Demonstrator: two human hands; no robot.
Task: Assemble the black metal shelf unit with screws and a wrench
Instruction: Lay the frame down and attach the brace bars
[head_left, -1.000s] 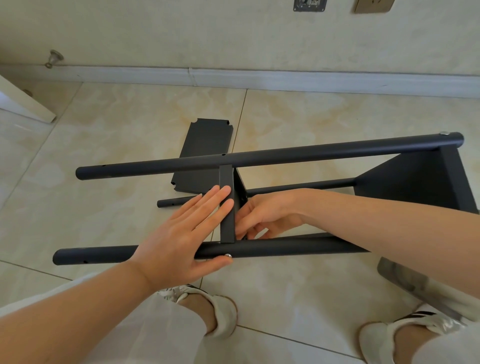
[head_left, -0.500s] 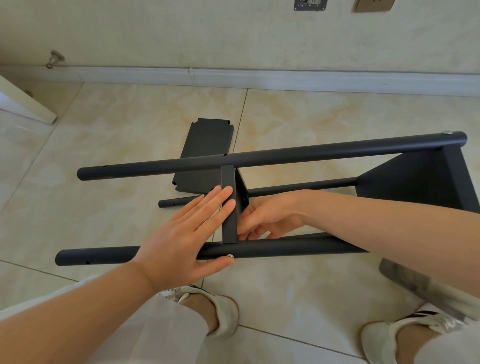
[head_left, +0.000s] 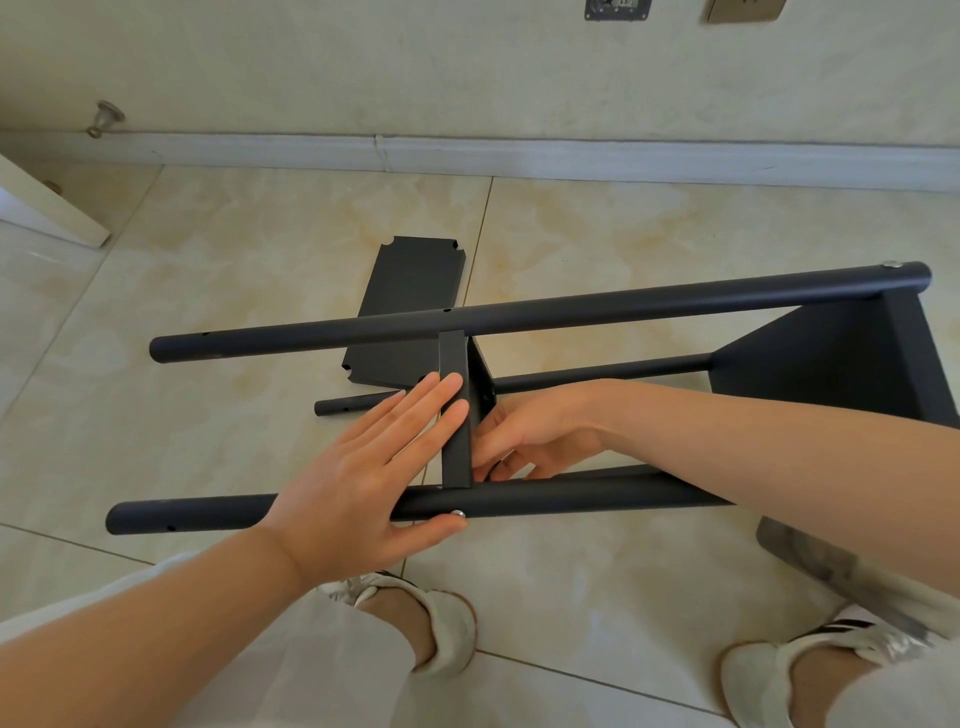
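On floor tiles (head_left: 249, 270), left fingers (head_left: 415, 415) press the shelf edge (head_left: 457, 452).

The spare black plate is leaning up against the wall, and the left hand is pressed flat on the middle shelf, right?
Not quite. In the head view the spare black plate lies flat on the floor, away from the wall, not leaning on it. The rest holds: the left hand is pressed flat on the middle shelf.

left hand (head_left: 358, 483) flat, right hand (head_left: 524, 436) fingers bent
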